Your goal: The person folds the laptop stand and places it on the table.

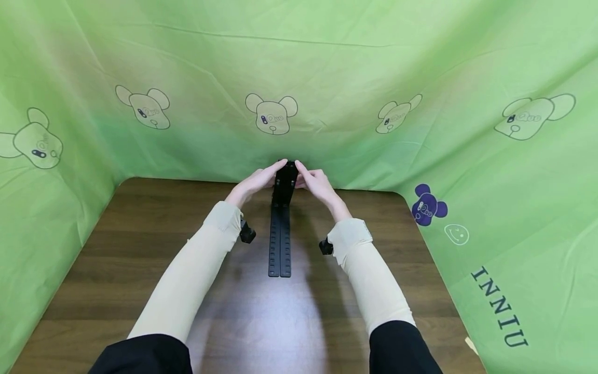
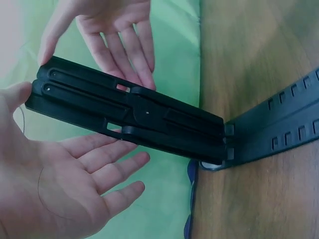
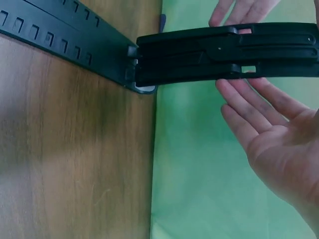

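A black folding stand [image 1: 280,241] lies with its long notched base on the table, pointing toward me. Its hinged panel [image 2: 144,112] is raised at the far end, showing grooves, slots and small screws. From the left side, my left hand [image 1: 256,184] holds the panel, thumb at its top end and some fingers reaching behind its edge. My right hand [image 1: 318,186] holds the opposite edge likewise. In the right wrist view its fingertips [image 3: 227,85] meet the panel's lower edge, while the thumb is out of frame. Both palms face the panel, the other fingers extended.
A brown wooden table [image 1: 187,234] spreads below the stand. Green cloth [image 1: 327,62] with printed bear heads hangs behind and along both sides, close beyond the panel. Black wrist cameras [image 1: 247,232] hang at the inner sides of the pale sleeves [image 1: 191,270].
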A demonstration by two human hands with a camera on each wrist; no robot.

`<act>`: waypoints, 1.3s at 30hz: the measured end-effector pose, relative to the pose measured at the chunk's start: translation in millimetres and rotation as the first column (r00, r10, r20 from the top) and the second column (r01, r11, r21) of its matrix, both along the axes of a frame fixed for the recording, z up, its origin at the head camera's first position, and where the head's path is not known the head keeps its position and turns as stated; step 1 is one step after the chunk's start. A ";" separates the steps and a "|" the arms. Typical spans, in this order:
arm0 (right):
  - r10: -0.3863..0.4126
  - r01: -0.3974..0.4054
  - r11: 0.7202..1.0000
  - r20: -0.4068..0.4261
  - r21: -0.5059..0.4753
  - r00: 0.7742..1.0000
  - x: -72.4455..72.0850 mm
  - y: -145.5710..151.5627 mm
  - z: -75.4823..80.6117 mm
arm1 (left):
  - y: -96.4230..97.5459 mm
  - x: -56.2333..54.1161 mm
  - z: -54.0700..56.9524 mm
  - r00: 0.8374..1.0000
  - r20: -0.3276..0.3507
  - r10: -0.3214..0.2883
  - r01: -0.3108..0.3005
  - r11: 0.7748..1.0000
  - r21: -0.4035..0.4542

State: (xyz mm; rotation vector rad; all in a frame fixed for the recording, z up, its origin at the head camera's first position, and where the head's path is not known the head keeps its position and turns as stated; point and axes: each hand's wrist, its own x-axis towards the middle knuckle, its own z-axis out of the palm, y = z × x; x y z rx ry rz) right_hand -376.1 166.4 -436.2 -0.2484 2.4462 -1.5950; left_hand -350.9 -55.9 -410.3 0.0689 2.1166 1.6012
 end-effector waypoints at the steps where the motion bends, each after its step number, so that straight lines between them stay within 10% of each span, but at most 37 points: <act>1: -0.008 0.008 1.000 -0.007 0.008 1.000 -0.3 -0.7 -0.5 | 0.4 -0.4 0.0 1.000 0.013 0.005 -0.005 1.000 0.009; 15: -0.092 0.093 0.992 -0.018 0.086 0.996 5.2 -11.9 2.7 | 5.5 -1.7 -3.7 0.994 0.037 0.099 -0.102 0.991 0.087; 27: 0.088 -0.090 0.993 0.027 0.077 0.996 9.2 10.8 -8.1 | -12.8 0.7 -20.7 0.990 -0.082 -0.114 0.106 0.990 -0.093; 39: 0.095 -0.085 0.994 0.148 -0.075 0.984 0.8 12.2 -36.2 | -22.7 -15.8 -50.4 0.987 -0.122 -0.104 0.098 0.994 -0.052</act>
